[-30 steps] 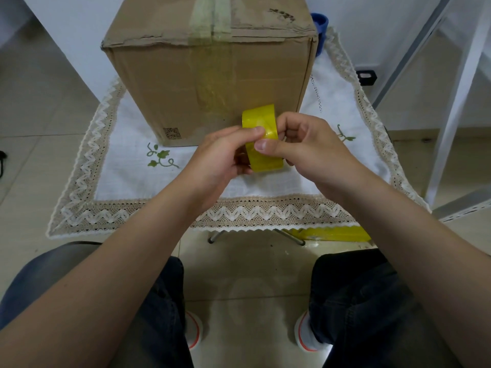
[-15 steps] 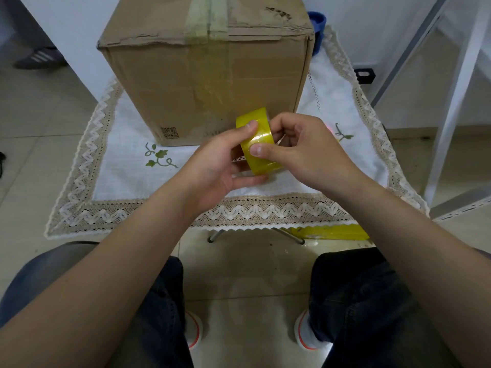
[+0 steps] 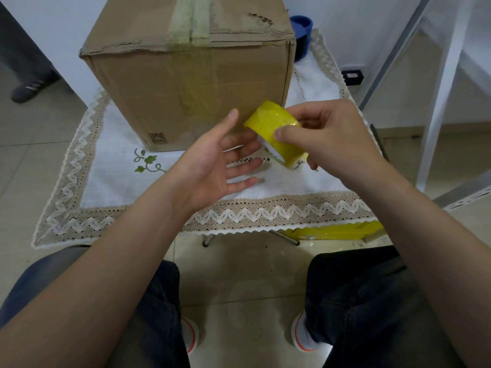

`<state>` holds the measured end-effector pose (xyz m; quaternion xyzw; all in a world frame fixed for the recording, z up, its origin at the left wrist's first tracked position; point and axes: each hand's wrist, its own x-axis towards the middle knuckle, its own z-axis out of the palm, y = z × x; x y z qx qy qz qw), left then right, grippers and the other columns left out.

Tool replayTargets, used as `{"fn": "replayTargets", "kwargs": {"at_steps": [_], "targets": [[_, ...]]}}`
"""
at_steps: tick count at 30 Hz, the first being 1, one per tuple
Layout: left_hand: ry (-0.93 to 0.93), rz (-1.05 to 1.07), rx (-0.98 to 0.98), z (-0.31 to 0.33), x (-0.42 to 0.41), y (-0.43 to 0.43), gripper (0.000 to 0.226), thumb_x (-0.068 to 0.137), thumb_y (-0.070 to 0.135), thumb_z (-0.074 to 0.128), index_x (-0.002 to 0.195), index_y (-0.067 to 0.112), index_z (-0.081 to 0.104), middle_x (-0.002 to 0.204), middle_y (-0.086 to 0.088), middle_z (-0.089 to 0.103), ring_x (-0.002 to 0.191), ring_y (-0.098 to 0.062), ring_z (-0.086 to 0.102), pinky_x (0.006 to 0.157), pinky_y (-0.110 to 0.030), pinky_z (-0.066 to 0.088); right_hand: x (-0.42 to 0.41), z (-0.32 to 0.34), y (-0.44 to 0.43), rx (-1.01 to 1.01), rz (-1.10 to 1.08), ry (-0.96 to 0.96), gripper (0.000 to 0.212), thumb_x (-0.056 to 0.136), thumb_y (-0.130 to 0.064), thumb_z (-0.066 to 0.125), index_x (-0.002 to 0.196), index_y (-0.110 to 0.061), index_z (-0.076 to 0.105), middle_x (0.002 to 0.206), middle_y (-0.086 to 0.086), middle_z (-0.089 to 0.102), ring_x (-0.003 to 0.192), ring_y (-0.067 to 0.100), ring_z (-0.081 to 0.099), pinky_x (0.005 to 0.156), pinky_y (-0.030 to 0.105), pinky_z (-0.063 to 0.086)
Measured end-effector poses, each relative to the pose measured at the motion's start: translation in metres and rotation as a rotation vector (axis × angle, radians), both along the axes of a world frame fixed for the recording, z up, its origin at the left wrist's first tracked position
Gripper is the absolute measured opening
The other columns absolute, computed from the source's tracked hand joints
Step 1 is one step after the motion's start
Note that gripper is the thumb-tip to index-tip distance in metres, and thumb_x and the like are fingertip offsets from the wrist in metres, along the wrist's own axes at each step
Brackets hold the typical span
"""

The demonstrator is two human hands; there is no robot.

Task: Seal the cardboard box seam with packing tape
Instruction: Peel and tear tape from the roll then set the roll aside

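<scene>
A brown cardboard box stands on a small table covered with a white lace-edged cloth. Old greenish tape runs over the box's top seam and down its front face. My right hand grips a roll of yellow packing tape in front of the box's lower right corner, thumb pressed on the roll's outer face. My left hand is just left of the roll, palm up and fingers spread, holding nothing.
A blue cup stands behind the box at the right. A white metal frame rises at the right. A yellow object lies on the floor under the table edge. A person's shoe is at the far left. My knees are below.
My left hand has let go of the tape roll and spread its fingers. My right hand has carried the roll a little to the right and tilted it.
</scene>
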<state>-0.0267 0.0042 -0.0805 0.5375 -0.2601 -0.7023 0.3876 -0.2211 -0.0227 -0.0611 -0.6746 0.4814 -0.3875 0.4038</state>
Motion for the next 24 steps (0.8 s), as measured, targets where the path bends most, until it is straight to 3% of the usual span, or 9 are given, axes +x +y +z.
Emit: {"fn": "replayTargets", "kwargs": {"at_steps": [4, 8, 11, 13, 15, 19, 24], "targets": [[-0.082, 0.042, -0.035, -0.006, -0.004, -0.003, 0.033, 0.101, 0.05, 0.052, 0.102, 0.024, 0.072, 0.095, 0.008, 0.076, 0.097, -0.019, 0.072, 0.083, -0.037, 0.054, -0.017, 0.006, -0.01, -0.022, -0.158, 0.016, 0.012, 0.085, -0.019, 0.071, 0.08, -0.027, 0.078, 0.052, -0.009, 0.058, 0.04, 0.002, 0.045, 0.041, 0.018, 0.038], [-0.126, 0.069, -0.098, -0.009, -0.01, -0.005, 0.027, 0.103, 0.042, 0.053, 0.095, 0.023, 0.072, 0.094, 0.007, 0.076, 0.094, -0.018, 0.072, 0.08, -0.035, 0.053, -0.031, 0.002, -0.018, -0.079, -0.254, 0.157, 0.01, 0.084, -0.015, 0.067, 0.082, -0.021, 0.075, 0.049, -0.014, 0.057, 0.044, -0.001, 0.049, 0.045, 0.011, 0.038], [-0.165, 0.081, -0.143, -0.008, -0.015, -0.005, 0.027, 0.104, 0.038, 0.053, 0.095, 0.022, 0.072, 0.093, 0.006, 0.076, 0.091, -0.016, 0.072, 0.079, -0.034, 0.054, -0.041, -0.009, -0.03, -0.129, -0.323, 0.309, 0.005, 0.083, -0.019, 0.069, 0.087, -0.019, 0.073, 0.065, -0.006, 0.061, 0.062, 0.007, 0.053, 0.06, 0.025, 0.048], [-0.185, 0.085, -0.167, -0.008, -0.017, -0.006, 0.027, 0.105, 0.037, 0.052, 0.095, 0.022, 0.072, 0.093, 0.006, 0.077, 0.09, -0.016, 0.073, 0.079, -0.034, 0.055, -0.046, -0.016, -0.04, -0.134, -0.358, 0.386, 0.011, 0.085, -0.019, 0.073, 0.096, -0.022, 0.074, 0.072, -0.014, 0.058, 0.077, 0.016, 0.06, 0.076, 0.035, 0.054], [-0.204, 0.082, -0.183, -0.008, -0.019, -0.008, 0.027, 0.105, 0.036, 0.053, 0.094, 0.022, 0.073, 0.093, 0.007, 0.077, 0.09, -0.015, 0.073, 0.079, -0.035, 0.055, -0.051, -0.022, -0.048, -0.128, -0.376, 0.443, 0.015, 0.087, -0.02, 0.073, 0.103, -0.023, 0.075, 0.075, -0.018, 0.058, 0.083, 0.017, 0.062, 0.082, 0.035, 0.055], [-0.229, 0.08, -0.195, -0.006, -0.022, -0.008, 0.026, 0.106, 0.034, 0.053, 0.096, 0.021, 0.073, 0.094, 0.005, 0.077, 0.091, -0.017, 0.074, 0.079, -0.034, 0.056, -0.059, -0.036, -0.058, -0.127, -0.396, 0.56, 0.016, 0.089, -0.019, 0.072, 0.104, -0.02, 0.076, 0.093, -0.003, 0.071, 0.093, 0.024, 0.067, 0.084, 0.034, 0.053], [-0.25, 0.085, -0.204, -0.005, -0.021, -0.007, 0.023, 0.105, 0.027, 0.053, 0.097, 0.021, 0.074, 0.094, 0.005, 0.077, 0.094, -0.018, 0.074, 0.079, -0.034, 0.057, -0.059, -0.043, -0.062, -0.131, -0.425, 0.66, 0.014, 0.09, -0.019, 0.07, 0.102, -0.014, 0.074, 0.099, 0.01, 0.074, 0.094, 0.033, 0.065, 0.084, 0.044, 0.057]]}}
